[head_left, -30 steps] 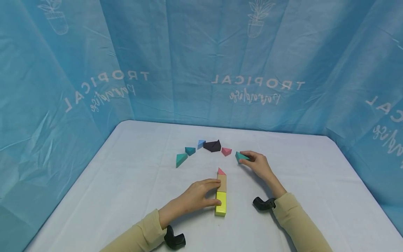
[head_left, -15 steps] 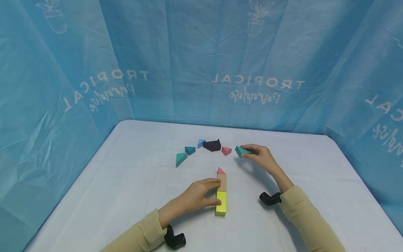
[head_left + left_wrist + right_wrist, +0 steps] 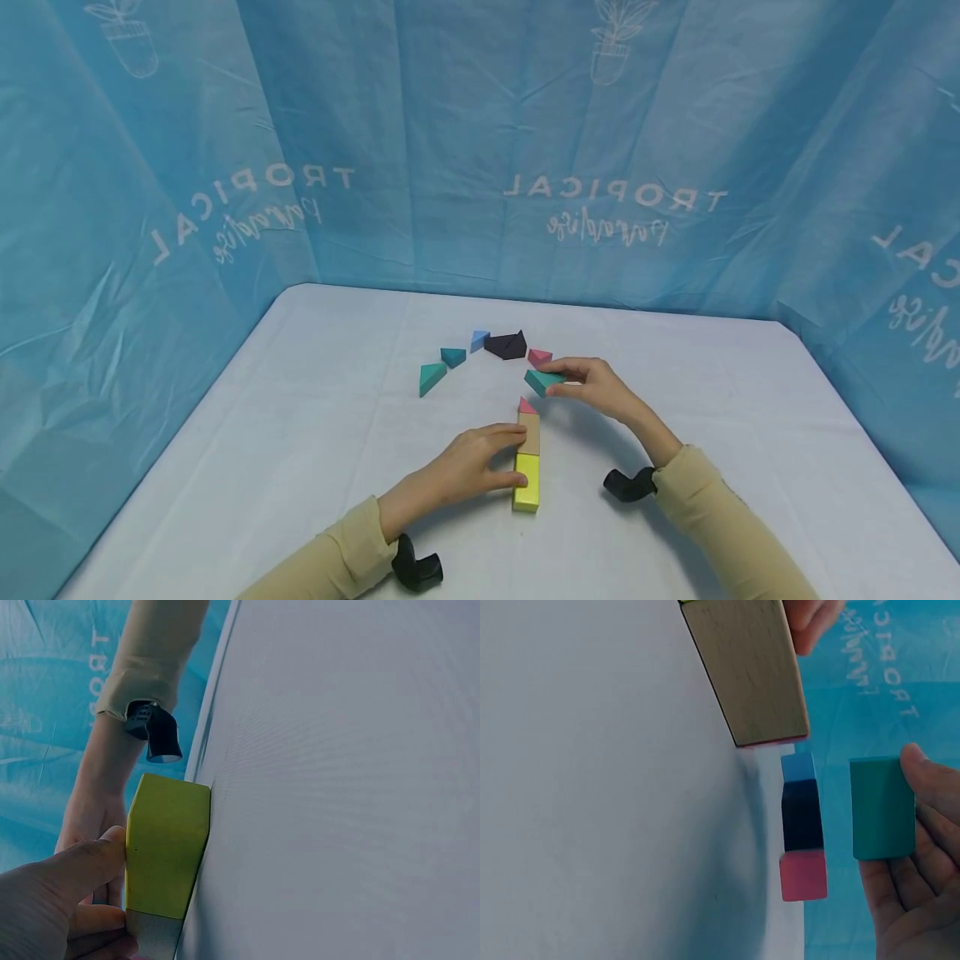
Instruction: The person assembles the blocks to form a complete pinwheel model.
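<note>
My right hand [image 3: 603, 390] pinches a teal-green triangular block [image 3: 542, 382] between thumb and fingers, just beyond the row's tip. In the right wrist view this green block [image 3: 883, 808] is held apart from the other blocks. My left hand [image 3: 461, 467] rests against the row's left side, thumb on a yellow block [image 3: 527, 487] and fingertips on a plain wooden block [image 3: 531, 435]. These two lie end to end, with a small pink triangular block [image 3: 527, 406] at the far end. The left wrist view shows the yellow block [image 3: 166, 847] flat on the table beside the thumb.
Beyond the row, an arc of loose blocks lies on the white table [image 3: 337, 433]: green [image 3: 431, 378], dark teal [image 3: 453, 357], blue [image 3: 479, 340], black pieces [image 3: 506, 345] and pink [image 3: 537, 357]. Blue printed curtains [image 3: 465, 125] hang behind and at the sides.
My right hand first drew back slightly and lifted the green block, then carried it left towards the tip of the row. The left hand and the row have stayed put.
</note>
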Tool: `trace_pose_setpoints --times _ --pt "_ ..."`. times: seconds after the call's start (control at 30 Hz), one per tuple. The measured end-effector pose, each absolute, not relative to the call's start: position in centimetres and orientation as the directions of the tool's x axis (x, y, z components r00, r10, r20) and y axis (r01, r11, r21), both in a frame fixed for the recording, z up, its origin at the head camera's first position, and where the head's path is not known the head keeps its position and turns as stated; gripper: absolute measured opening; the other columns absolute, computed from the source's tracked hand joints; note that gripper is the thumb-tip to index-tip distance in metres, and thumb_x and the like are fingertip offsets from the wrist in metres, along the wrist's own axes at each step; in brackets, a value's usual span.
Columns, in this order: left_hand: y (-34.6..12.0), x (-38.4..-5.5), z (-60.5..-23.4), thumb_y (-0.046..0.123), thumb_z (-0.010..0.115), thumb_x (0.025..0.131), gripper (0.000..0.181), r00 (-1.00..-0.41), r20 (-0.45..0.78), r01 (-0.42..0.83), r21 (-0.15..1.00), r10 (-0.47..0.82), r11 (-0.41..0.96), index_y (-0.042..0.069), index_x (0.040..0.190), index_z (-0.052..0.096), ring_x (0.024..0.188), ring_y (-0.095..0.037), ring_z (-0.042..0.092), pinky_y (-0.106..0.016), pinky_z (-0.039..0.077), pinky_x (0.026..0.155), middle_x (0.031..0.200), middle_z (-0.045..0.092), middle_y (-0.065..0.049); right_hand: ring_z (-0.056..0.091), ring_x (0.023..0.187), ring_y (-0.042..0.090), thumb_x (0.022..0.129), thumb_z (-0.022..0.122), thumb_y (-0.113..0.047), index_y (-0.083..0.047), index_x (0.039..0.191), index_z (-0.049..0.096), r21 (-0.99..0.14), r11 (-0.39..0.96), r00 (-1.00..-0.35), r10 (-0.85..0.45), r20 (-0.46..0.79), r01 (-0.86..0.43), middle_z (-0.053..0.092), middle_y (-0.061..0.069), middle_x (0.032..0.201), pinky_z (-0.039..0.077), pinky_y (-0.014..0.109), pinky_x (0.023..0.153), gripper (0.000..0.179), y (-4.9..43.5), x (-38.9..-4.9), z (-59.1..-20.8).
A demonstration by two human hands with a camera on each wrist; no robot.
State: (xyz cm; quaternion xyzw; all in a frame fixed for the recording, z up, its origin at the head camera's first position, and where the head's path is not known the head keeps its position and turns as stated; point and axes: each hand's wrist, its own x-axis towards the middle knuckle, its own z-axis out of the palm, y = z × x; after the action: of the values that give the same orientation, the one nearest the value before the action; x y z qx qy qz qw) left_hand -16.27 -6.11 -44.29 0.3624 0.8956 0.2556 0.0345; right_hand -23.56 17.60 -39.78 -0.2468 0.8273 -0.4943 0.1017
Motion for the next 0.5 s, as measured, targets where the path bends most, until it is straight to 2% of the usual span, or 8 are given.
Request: trace_pose_setpoints --times 0.27,0.5 --pt "-6.1 -16.3 -44.3 0.045 0.067 0.085 0.062 -0.735 0.126 0.631 0.488 0.667 0.603 0.005 0.131 0.056 0.126 -0.016 0.046 -0.035 0.041 0.100 0.135 0.053 -0.004 0.057 0.109 0.025 0.087 0.070 -0.016 -0.005 0.120 0.065 -0.860 0.368 -0.824 -0.558 0.099 -0.352 0.061 0.009 0.121 0.044 0.043 0.096 0.035 18.1 -25.2 -43.3" --pt "-6.2 -16.3 -44.4 0.044 0.068 0.085 0.061 -0.727 0.147 0.645 0.481 0.670 0.594 0.004 0.130 0.057 0.125 -0.016 0.047 -0.034 0.041 0.100 0.134 0.054 -0.004 0.057 0.107 0.032 0.087 0.067 -0.006 0.003 0.119 0.063 -0.846 0.382 -0.810 -0.578 0.095 -0.372 0.062 0.016 0.120 0.044 0.048 0.094 0.034 17.6 -24.3 -42.6"
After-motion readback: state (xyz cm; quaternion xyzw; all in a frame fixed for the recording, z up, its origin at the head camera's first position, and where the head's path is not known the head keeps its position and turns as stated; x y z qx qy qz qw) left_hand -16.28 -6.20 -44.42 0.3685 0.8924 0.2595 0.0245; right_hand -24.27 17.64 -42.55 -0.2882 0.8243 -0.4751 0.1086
